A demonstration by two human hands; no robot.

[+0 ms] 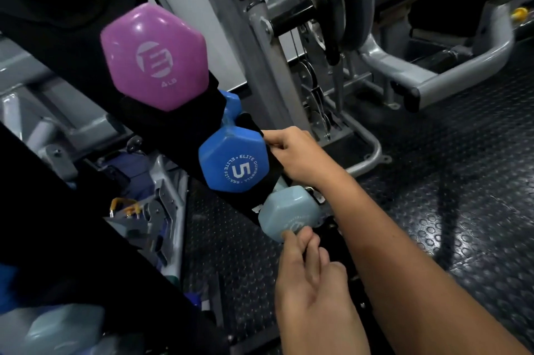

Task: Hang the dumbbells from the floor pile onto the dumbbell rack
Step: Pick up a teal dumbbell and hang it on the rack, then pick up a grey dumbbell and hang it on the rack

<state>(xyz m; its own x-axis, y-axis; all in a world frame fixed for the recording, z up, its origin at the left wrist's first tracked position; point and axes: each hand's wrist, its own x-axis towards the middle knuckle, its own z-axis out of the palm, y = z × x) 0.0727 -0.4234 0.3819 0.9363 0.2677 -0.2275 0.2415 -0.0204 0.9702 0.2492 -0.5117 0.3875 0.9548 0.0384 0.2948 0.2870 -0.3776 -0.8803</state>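
Rack (pixel 173 123) bearing three dumbbells (purple, blue, pale grey), left hand (pixel 312 291) fingers pinching grey dumbbell (pixel 286 214), right hand (pixel 297 158) gripping rack.

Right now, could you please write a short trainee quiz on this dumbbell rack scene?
1. True or false: the purple dumbbell sits above the blue dumbbell on the rack.
2. Which number is printed on the blue dumbbell? A) 3 B) 5 C) 8
3. Which dumbbell does the left hand touch?

Key: 1 true. 2 B. 3 The pale grey dumbbell; the right hand rests by the blue one.
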